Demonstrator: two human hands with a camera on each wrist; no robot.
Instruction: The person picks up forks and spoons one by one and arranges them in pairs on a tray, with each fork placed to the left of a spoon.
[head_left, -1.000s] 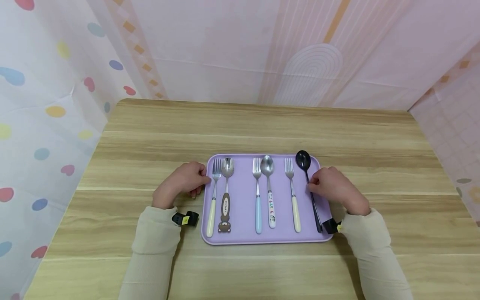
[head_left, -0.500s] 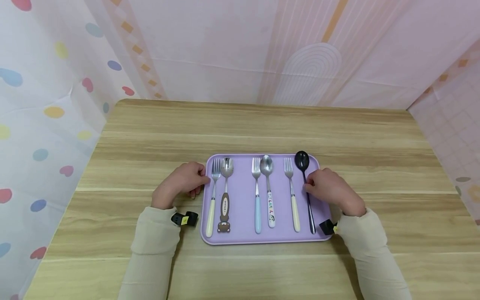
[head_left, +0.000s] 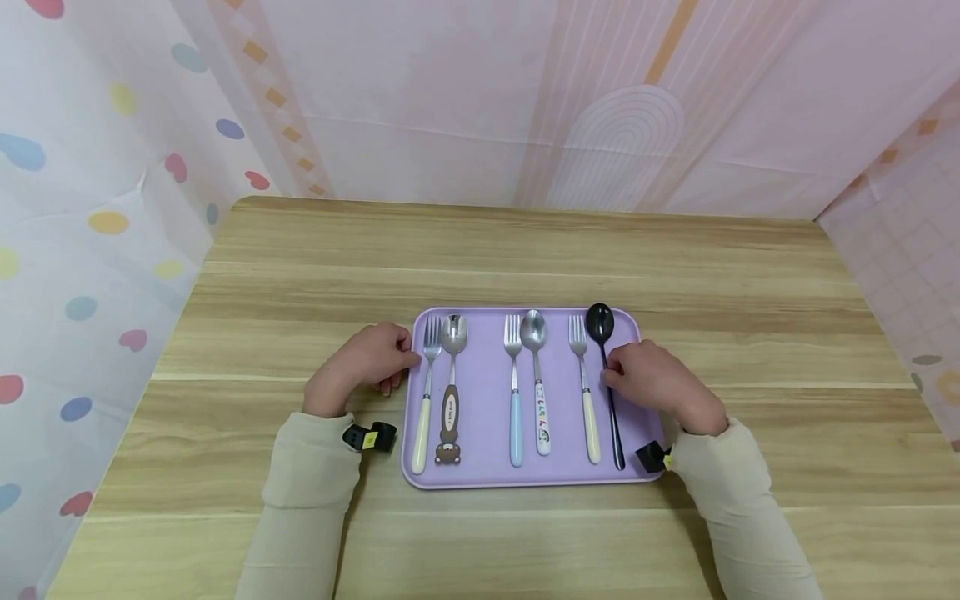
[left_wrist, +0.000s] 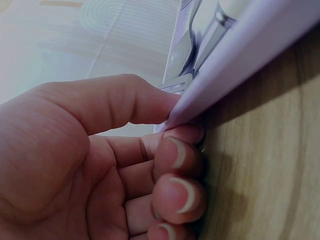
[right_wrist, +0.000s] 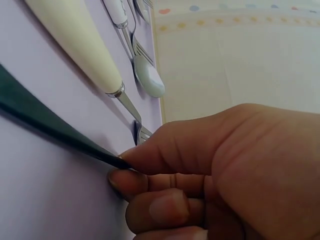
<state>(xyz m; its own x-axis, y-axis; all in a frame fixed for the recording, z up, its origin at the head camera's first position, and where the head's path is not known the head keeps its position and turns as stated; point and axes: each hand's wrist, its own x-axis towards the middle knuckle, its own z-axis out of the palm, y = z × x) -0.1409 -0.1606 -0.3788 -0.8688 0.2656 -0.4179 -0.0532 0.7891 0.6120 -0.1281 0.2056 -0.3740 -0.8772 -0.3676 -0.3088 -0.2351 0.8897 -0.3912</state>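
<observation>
A purple tray [head_left: 480, 477] lies on the table, bearing forks and spoons set in pairs. My left hand [head_left: 367, 358] pinches the tray's left rim between thumb and forefinger, as the left wrist view shows. With thumb and forefinger my right hand [head_left: 652, 379] pinches the thin handle of a black spoon [head_left: 600, 323] at the tray's right side. Just left of that spoon lies a cream-handled fork [head_left: 591, 425]. Mid-tray are a blue-handled fork [head_left: 516, 425] and a spoon with a white patterned handle [head_left: 542, 417]. At the left lie another cream-handled fork [head_left: 422, 433] and a bear-handled spoon [head_left: 449, 417].
The tray rests on a wood-grain table [head_left: 360, 267]. Behind it hangs a pale pink patterned cloth [head_left: 450, 100], and a dotted cloth [head_left: 90, 275] hangs at the left. Small black cameras sit at both wrists.
My right hand has moved slightly left, bringing the black spoon closer to the cream-handled fork and turning it a little more upright in the view. The left hand keeps its place on the rim.
</observation>
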